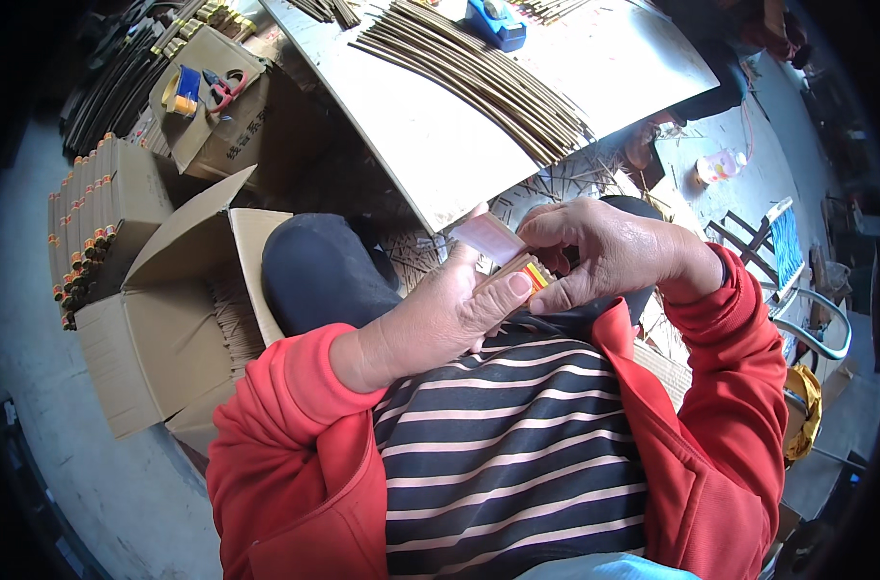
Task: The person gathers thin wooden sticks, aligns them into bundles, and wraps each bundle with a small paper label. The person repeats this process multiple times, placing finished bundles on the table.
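Observation:
In front of my lap, my left hand (449, 304) is closed round a small bundle of brown sticks (503, 273), its thumb pressed along the near side. A red and yellow label (535, 276) shows on the bundle beside that thumb. My right hand (609, 253) has its fingers bent around the bundle's right end, closed on it at the label. A pale, see-through flap (488, 237) stands up from the bundle between my hands. Parts of the bundle are hidden by my fingers.
Long brown sticks (478, 77) and a blue tape dispenser (496, 24) lie on the white table (391, 106). Left of me stands an open carton (130, 358) beside stacked labelled bundles (82, 227). Red-handled pliers (223, 90) rest on another carton (237, 135). A bottle (720, 166) lies right.

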A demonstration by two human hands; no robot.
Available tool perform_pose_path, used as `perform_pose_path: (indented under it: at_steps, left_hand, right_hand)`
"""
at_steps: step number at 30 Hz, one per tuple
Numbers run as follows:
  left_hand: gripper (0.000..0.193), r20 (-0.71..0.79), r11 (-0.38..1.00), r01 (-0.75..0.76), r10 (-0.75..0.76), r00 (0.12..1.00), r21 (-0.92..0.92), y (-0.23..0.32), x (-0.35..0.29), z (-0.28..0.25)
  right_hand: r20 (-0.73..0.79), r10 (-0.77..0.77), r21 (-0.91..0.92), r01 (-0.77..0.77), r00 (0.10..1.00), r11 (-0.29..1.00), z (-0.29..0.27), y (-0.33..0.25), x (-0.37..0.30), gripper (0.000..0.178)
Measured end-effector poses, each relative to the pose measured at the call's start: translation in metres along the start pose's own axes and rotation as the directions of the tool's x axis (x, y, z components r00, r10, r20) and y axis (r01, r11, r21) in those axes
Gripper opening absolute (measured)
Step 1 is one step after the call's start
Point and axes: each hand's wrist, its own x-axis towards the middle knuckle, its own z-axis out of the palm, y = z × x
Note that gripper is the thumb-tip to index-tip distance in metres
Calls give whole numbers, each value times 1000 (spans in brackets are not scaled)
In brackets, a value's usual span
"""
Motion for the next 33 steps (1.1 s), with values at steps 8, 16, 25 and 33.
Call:
perform_pose_path:
  at_steps: [8, 16, 25, 33]
  left_hand:
    - [94, -20, 996, -42, 40, 999, -83, 8, -7, -4]
    - [100, -85, 992, 6, -17, 996, -124, 7, -6, -8]
    - [97, -98, 986, -26, 10, 995, -162, 13, -2, -4]
    - [92, -136, 995, -2, -11, 991, -96, 7, -5, -3]
  right_hand:
    - [-134, 71, 494, 5, 988, 869, 24, 9, -3, 54]
    - [-487, 130, 340, 50, 864, 939, 42, 8, -2, 63]
    - [-569, 234, 423, 36, 788, 906, 58, 4, -5, 49]
    - [-530, 243, 588, 146, 812, 796, 68, 3, -1, 46]
